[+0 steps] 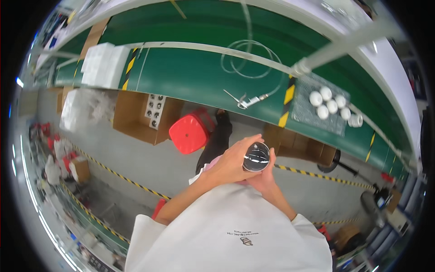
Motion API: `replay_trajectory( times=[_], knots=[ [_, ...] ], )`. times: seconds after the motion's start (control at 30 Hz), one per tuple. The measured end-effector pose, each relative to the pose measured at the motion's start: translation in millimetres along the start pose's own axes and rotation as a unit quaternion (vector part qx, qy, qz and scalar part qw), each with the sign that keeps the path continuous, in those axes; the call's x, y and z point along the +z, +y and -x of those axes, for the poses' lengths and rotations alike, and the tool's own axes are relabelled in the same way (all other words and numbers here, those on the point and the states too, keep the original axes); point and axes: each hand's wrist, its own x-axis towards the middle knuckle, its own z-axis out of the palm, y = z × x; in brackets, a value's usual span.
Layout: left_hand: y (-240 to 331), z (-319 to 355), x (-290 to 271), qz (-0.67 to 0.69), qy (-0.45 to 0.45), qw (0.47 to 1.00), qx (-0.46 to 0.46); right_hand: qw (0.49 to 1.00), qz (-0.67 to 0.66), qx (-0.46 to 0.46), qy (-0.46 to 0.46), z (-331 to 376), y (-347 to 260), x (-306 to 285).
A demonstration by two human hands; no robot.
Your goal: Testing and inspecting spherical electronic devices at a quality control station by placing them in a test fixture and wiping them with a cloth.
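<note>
In front of my white shirt I hold a round, glossy black object with a pale rim (256, 157), its dark face turned up; its exact kind cannot be made out. My left hand (232, 162) wraps round its left side, thumb and fingers closed against it. From the right and below, my right hand (264, 177) grips the same object, with fingers along its right edge. Beyond my hands, an air blow gun (246, 102) lies on the green workbench (190, 72), joined to a clear coiled hose (248, 59).
Several white round pieces (332, 106) rest on bubble wrap (312, 119) at the bench's right. White foam blocks (104, 65) stand at its left. Below are an open carton (129, 120) with black-and-white parts, a red stool (188, 134), and another carton (299, 147).
</note>
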Motion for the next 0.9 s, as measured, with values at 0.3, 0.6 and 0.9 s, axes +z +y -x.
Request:
replay_trajectory(
  times=[0.3, 0.6, 0.9],
  knots=[
    [29, -48, -60, -0.024, 0.051, 0.998, 0.035, 0.998, -0.017, 0.043, -0.049, -55, -42, 33],
    [24, -49, -40, 0.000, 0.171, 0.985, 0.018, 0.976, 0.141, 0.147, -0.074, -81, -82, 18],
    [10, -41, -26, 0.049, 0.248, 0.967, 0.036, 0.967, 0.173, 0.168, -0.087, -95, -93, 19]
  ],
)
